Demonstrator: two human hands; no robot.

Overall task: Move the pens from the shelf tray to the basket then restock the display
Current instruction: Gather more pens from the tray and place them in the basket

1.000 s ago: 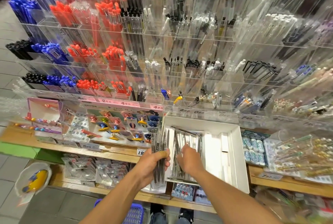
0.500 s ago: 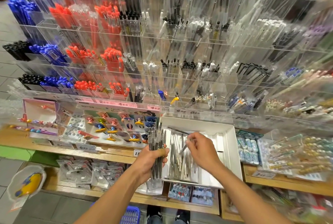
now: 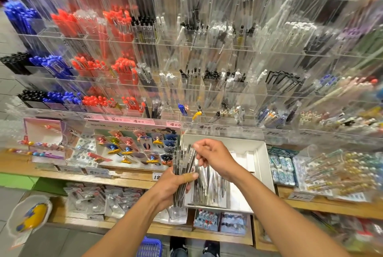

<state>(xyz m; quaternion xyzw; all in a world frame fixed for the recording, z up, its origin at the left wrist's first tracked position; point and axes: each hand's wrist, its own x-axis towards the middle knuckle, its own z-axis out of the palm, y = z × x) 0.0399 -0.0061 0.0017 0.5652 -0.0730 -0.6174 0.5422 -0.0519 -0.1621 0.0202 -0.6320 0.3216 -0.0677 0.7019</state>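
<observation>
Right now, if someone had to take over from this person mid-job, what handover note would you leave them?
Left hand: grips an upright bundle of pens beside the white shelf tray.
Right hand: pinches the tops of the bundle, above the tray.
More pens lie in the tray.
Blue basket: on the floor below; its contents are not visible.
Done: a bundle gathered.
Left: clear the tray, drop the pens in the basket, restock the display.

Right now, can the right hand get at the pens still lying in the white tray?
Probably yes. The right hand hovers directly over the white tray, pinching pens at the top of the bundle in the left hand's grip. The loose pens lie uncovered just below it.
</observation>
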